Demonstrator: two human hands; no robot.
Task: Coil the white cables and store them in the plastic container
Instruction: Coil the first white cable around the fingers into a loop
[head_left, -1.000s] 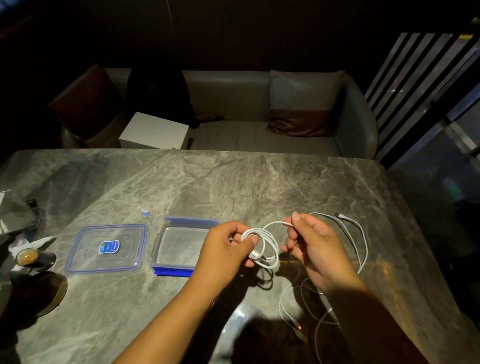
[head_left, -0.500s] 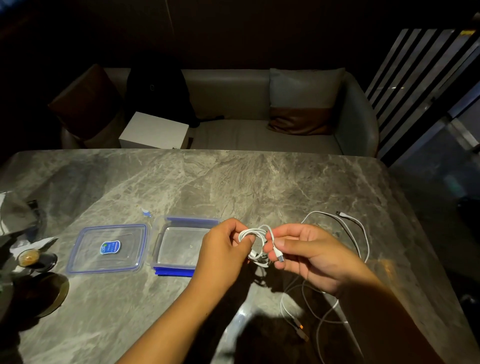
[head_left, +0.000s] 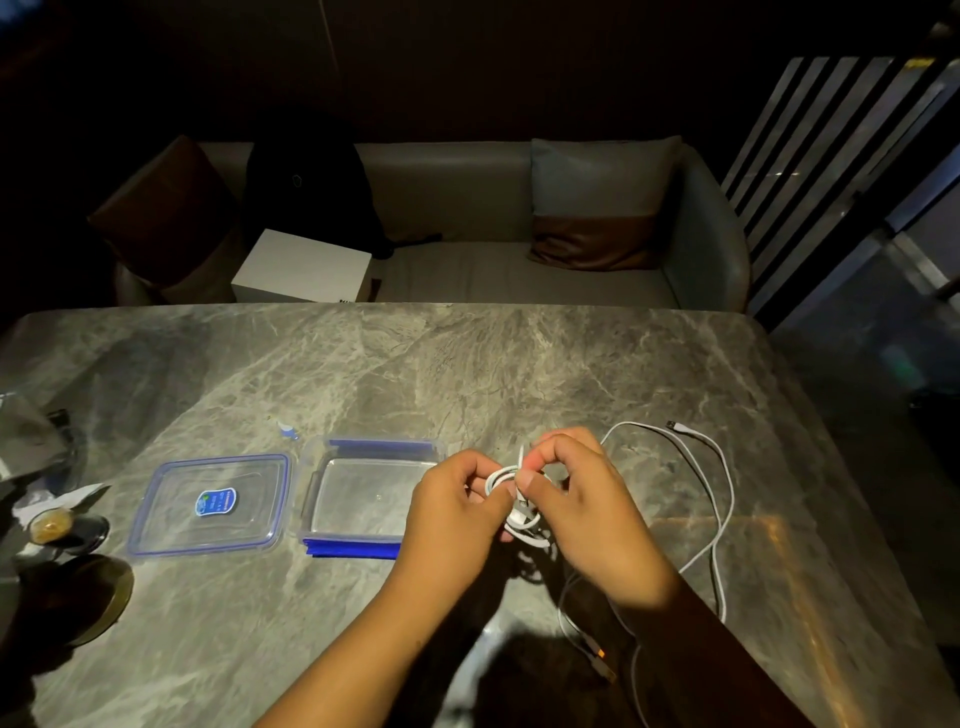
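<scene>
Table: a grey marble-look top (head_left: 467, 374) with pale veins, dimly lit, a warm glare patch near its right edge.
Room: a grey sofa (head_left: 467, 208) sits behind the table, with a grey-and-brown cushion (head_left: 597, 208) at its right end, a white box (head_left: 301, 267) and a dark bag (head_left: 306, 192) on the seat; slatted panels stand at the far right.
Left clutter: a small dish (head_left: 52, 525) on a dark coaster and a brownish glass plate (head_left: 88, 597) lie near the left edge.
Lid: the clear blue-rimmed lid (head_left: 213, 506) lies flat just left of the container, a blue sticker at its centre.
Container: the plastic container (head_left: 363, 493) is open, and I see nothing inside it.
Left hand: the left hand (head_left: 457, 514) grips the coiled white cable (head_left: 511, 504) just right of the container, above the table.
Right hand: the right hand (head_left: 582, 499) pinches the same coil between thumb and forefinger.
Loose cable: a second white cable (head_left: 722, 499) sprawls on the table to the right, partly under the right forearm.
</scene>
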